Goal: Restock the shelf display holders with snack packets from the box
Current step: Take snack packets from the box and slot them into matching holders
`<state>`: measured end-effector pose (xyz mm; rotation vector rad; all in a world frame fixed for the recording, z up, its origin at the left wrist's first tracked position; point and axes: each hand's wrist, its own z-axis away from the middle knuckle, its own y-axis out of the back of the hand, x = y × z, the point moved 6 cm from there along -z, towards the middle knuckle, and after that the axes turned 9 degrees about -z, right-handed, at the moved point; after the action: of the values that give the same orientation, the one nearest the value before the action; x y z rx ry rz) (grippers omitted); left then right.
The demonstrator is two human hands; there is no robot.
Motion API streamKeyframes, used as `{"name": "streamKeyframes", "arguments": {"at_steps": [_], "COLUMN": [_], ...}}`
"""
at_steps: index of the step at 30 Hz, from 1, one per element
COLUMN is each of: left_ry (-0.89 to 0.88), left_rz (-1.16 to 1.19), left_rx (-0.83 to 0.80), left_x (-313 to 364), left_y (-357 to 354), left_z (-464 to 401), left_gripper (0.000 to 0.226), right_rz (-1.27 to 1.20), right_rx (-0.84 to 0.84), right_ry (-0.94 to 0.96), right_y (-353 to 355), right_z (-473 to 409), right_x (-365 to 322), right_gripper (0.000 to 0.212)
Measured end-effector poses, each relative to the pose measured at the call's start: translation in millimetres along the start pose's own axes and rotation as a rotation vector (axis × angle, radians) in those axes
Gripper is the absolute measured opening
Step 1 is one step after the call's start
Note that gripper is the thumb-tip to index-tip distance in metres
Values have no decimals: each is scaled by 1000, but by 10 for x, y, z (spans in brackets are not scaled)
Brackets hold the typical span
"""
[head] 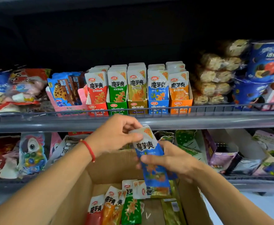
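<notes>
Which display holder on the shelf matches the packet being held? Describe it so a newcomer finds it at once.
On the upper shelf, five upright holders stand side by side in the middle. Take the blue holder, fourth from the left, between the gold holder and the orange holder. It alone is blue.

Even frontal light on the packets and forearms; the upper shelf recess falls to near black. Soft glare streaks the grey shelf rail [197, 121]. Wide-angle bowing and blur increase toward the edges.
</notes>
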<state>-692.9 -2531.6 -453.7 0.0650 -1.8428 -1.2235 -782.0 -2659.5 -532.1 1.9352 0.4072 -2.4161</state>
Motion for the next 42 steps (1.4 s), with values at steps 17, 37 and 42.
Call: {"name": "streamKeyframes", "arguments": {"at_steps": [17,37,42], "left_ry": [-104,-117,-116], "left_rz": [-416,-378,-443], "left_rx": [549,759,693], "left_x": [880,976,894], "left_y": [1019,770,697], "left_z": [-1494,-1407,-1357], "left_gripper": [12,4,5], "right_rz": [-107,916,936], "right_rx": [665,887,934], "right_ry": [390,709,741], "right_y": [1018,925,906], "right_z": [345,-430,-415], "right_x": [-523,-1193,-1167], "right_gripper": [11,45,46]}}
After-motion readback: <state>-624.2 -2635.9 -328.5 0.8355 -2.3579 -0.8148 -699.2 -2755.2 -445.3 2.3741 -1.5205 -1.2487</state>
